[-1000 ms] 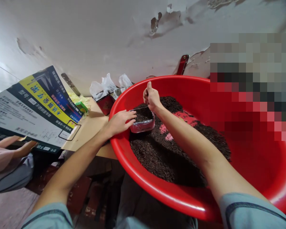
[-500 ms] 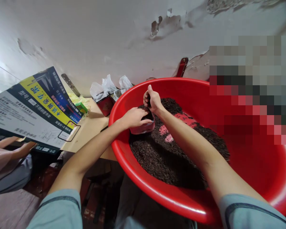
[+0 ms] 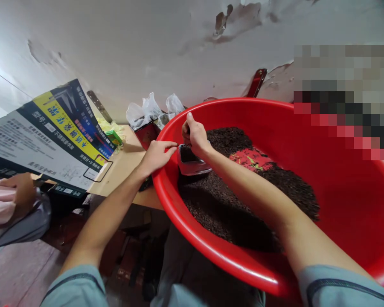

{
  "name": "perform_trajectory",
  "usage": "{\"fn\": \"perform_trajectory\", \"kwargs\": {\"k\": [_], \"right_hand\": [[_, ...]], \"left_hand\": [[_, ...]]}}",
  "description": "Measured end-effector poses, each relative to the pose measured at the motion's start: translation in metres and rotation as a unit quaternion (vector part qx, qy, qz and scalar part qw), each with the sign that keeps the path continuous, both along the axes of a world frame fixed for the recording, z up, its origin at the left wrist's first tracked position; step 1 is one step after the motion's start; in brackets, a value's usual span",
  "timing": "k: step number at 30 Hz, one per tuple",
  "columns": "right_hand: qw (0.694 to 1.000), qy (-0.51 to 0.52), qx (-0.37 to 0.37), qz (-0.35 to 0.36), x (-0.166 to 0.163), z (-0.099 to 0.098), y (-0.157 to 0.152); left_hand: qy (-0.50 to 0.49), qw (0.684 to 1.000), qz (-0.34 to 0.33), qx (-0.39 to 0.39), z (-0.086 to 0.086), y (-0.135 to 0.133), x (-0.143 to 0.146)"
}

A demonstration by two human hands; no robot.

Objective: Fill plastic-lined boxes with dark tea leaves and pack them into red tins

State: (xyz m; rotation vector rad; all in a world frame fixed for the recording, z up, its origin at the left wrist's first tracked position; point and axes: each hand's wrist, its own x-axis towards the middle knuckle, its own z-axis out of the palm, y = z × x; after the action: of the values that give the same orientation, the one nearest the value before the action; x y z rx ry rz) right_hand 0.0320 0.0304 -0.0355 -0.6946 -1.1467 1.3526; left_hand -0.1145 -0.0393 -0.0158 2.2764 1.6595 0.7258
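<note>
A large red plastic basin (image 3: 339, 183) holds loose dark shreds (image 3: 211, 204) that look like tea leaves. Inside, by its left wall, a clear plastic container (image 3: 195, 168) sits with dark shreds in it. My left hand (image 3: 158, 157) reaches over the basin's left rim, fingers stretched out and tips at the container's near-left edge; whether they touch it I cannot tell. Over the container's right side is my right hand (image 3: 196, 135), its fingers curled and thumb up. What lies inside those curled fingers is hidden.
A printed cardboard box (image 3: 57, 140) stands at left, beside a wooden tabletop (image 3: 115, 170). Plastic bags (image 3: 150, 106) and a small green box (image 3: 114, 137) lie near the wall. Another person's hand (image 3: 24, 192) shows at far left.
My left hand has drawn back left from atop the container to its edge. My right hand has shifted slightly left. The view has turned a little, and the other person's arm has moved.
</note>
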Motion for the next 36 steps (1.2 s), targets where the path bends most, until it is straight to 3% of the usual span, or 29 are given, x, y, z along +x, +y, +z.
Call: {"fn": "perform_trajectory", "kwargs": {"k": [7, 15, 21, 24, 27, 31, 36], "right_hand": [[0.998, -0.029, 0.044, -0.039, -0.013, -0.018, -0.01], [0.978, -0.161, 0.124, -0.035, 0.021, -0.012, -0.012], [0.922, -0.346, 0.174, 0.008, 0.068, -0.004, -0.014], [0.881, -0.425, 0.209, -0.021, 0.085, -0.005, -0.015], [0.876, -0.433, 0.204, -0.065, 0.098, -0.008, -0.015], [0.877, -0.431, 0.198, -0.077, 0.113, -0.016, -0.012], [0.822, -0.468, 0.325, 0.024, 0.129, -0.03, -0.016]], "left_hand": [[0.083, 0.994, -0.03, -0.062, -0.015, -0.024, 0.003], [0.079, 0.994, -0.054, -0.053, -0.019, -0.019, 0.007], [0.179, 0.975, -0.115, -0.068, -0.018, -0.001, 0.021], [0.259, 0.95, -0.139, -0.104, -0.017, -0.001, 0.029], [0.312, 0.931, -0.139, -0.132, -0.018, -0.005, 0.037], [0.314, 0.927, -0.152, -0.136, -0.026, -0.003, 0.044], [0.25, 0.95, -0.163, -0.095, -0.038, 0.01, 0.039]]}}
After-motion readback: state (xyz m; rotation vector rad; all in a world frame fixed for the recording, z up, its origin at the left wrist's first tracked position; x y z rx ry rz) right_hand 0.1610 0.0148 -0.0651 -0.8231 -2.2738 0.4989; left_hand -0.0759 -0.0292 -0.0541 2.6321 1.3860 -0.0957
